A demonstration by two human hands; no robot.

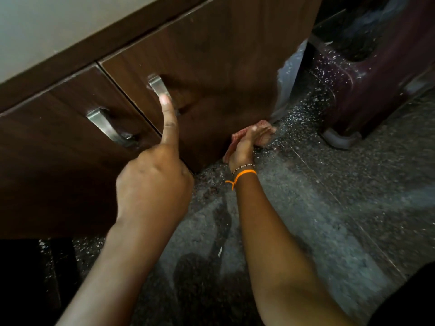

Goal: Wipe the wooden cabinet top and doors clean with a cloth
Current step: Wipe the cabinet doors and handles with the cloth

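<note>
Right hand (244, 147) pressing cloth (240, 140) flat along door's (223, 67) lower edge, left hand (153, 180) holding nothing, forefinger on handle (158, 87)

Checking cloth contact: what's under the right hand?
A pinkish cloth lies under the right hand, pressed low against the cabinet door near the floor. The hand covers most of the cloth; the door surface beneath is hidden.
</note>
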